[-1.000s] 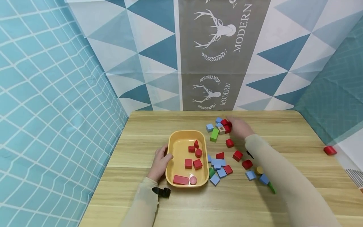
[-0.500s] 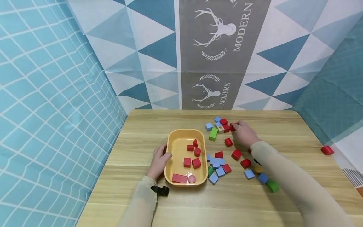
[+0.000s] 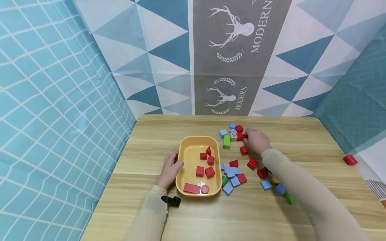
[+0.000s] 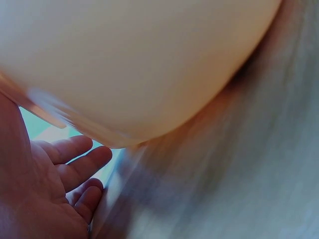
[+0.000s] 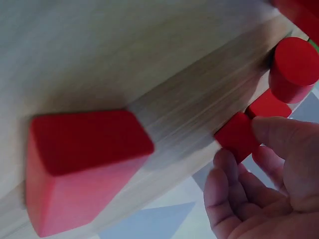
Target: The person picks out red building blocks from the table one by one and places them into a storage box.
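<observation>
In the head view, my left hand [image 3: 169,170] holds a yellow plastic tray [image 3: 178,180] at its left side, thumb over the rim and fingers outside. The left wrist view shows those fingers [image 4: 87,167] loosely bent beside the tray wall [image 4: 139,74]. Several red blocks lie in the tray, among them a long flat block [image 3: 192,188] and a cylinder [image 3: 210,160]. My right hand [image 3: 258,142] pinches a small red block [image 5: 237,136] between thumb and fingertips, right beside another red block [image 5: 269,105] at the back of the table. A red cylinder [image 5: 294,69] stands near it.
A wooden block marked S [image 3: 233,136], a green block [image 3: 227,142] and blue blocks [image 3: 223,133] cluster at the back. More blue blocks [image 3: 231,170] and red blocks [image 3: 252,163] lie right of the tray. One red block [image 3: 350,160] sits at the table's right edge.
My right hand drew its red block rightward from the back cluster, then brought it back left beside the neighbouring red block. The S block turned slightly. My left hand stays on the tray.
</observation>
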A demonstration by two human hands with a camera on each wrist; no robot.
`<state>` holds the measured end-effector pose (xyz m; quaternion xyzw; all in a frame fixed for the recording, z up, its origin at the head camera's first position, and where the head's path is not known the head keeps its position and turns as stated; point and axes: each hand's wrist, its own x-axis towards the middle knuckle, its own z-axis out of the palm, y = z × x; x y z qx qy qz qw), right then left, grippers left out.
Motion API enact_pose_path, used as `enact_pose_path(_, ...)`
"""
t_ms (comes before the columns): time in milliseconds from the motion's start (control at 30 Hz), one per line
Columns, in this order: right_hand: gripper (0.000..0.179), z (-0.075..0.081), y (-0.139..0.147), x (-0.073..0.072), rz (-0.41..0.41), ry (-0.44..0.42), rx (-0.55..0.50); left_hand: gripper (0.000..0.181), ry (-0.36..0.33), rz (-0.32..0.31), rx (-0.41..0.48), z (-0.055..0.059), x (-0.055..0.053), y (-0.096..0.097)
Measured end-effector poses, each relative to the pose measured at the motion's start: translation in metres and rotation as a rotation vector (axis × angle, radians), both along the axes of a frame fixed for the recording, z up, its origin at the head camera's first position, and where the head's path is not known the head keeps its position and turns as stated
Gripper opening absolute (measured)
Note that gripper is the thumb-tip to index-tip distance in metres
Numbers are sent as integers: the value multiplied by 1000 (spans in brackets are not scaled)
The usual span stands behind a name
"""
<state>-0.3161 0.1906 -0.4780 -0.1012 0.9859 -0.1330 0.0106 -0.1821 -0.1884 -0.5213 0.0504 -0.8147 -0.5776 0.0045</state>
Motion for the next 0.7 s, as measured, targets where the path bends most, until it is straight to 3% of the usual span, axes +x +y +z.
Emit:
enact_pose_path(133, 30, 11, -11, 6, -48, 15, -89, 68, -16, 1, -5, -2, 0, -1)
enact_pose_path(233, 33, 30, -35, 15, -22, 86, -188, 69, -16, 12, -8, -2, 0, -4)
enact_pose_path(333, 27, 47, -67, 28, 110, 171, -254, 69, -4, 16, -8, -2, -1, -5)
enact_pose_path(400, 23, 53, -88, 40, 224, 180, -278, 69, -5, 10, -7, -3, -2, -5)
enact_pose_path(567, 31, 53, -126, 71, 471, 68, -300, 69, -6, 0, -1, -6, -3, -2)
enact_pose_path(700, 43, 46, -141, 83, 523, 33, -275, 68, 16, 5, 10, -7, -4, -1)
